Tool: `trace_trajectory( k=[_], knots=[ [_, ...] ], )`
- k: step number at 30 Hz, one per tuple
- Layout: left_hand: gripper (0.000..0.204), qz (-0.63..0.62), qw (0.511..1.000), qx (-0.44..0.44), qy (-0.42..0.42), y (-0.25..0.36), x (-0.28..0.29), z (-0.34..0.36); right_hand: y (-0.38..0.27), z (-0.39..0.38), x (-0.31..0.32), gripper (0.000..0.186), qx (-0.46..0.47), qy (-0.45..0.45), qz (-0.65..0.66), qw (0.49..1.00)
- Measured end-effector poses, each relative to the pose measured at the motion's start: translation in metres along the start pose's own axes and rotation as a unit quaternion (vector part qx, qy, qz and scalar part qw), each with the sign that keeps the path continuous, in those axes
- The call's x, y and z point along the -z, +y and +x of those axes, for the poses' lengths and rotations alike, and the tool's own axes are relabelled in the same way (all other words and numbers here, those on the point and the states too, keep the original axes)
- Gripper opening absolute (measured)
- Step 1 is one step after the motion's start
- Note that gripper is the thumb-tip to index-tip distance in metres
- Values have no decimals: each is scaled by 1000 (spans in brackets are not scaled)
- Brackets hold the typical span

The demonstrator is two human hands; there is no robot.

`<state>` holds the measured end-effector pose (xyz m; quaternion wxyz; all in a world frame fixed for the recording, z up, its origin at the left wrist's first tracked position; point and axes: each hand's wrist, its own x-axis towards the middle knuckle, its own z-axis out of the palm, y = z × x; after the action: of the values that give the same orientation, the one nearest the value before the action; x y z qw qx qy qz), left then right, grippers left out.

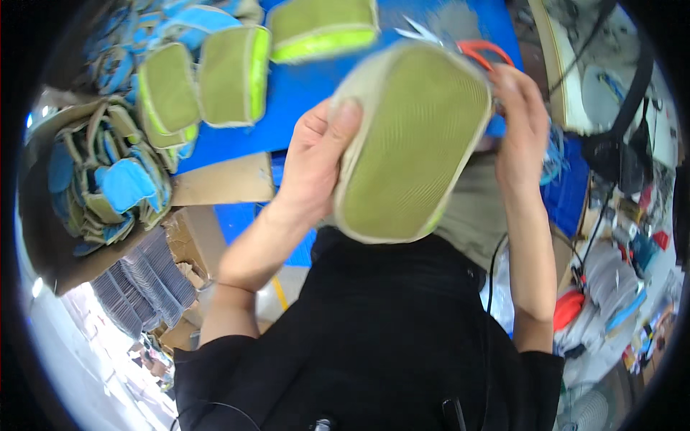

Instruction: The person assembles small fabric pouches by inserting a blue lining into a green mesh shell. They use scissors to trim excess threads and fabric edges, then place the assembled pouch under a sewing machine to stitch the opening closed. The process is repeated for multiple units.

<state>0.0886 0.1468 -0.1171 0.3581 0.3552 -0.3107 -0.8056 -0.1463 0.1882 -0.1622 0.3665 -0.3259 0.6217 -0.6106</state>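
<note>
An olive-green padded fabric piece (410, 144) with rounded corners and beige edging is held up, tilted, in front of my body. My left hand (323, 147) grips its left edge, thumb on the front and fingers behind. My right hand (521, 118) is at its upper right edge, fingers bent and smeared by motion. Scissors with orange handles (483, 52) appear by those fingertips, partly behind the piece; whether the right hand holds them is unclear. Similar green pieces (233, 75), some with bright lime sides, lie at the left and far side.
The blue table (302, 90) spreads beneath the pieces. A carton (39, 215) at left is full of blue and green fabric pieces, with blue ones (122, 50) heaped beyond it. Stacked grey sheets (144, 287) stand lower left. Cables, reels (600, 291) and clutter line the right.
</note>
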Motion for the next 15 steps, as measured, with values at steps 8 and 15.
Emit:
trace_trajectory(
  k=[8,15],
  knots=[
    [37,-26,974,-225,-28,-11,-14,40,-20,-44,-48,48,-356,-127,450,809],
    [44,-47,980,-183,-58,-15,-14,32,-24,-24,-48,41,-175,-94,531,824]
  ],
)
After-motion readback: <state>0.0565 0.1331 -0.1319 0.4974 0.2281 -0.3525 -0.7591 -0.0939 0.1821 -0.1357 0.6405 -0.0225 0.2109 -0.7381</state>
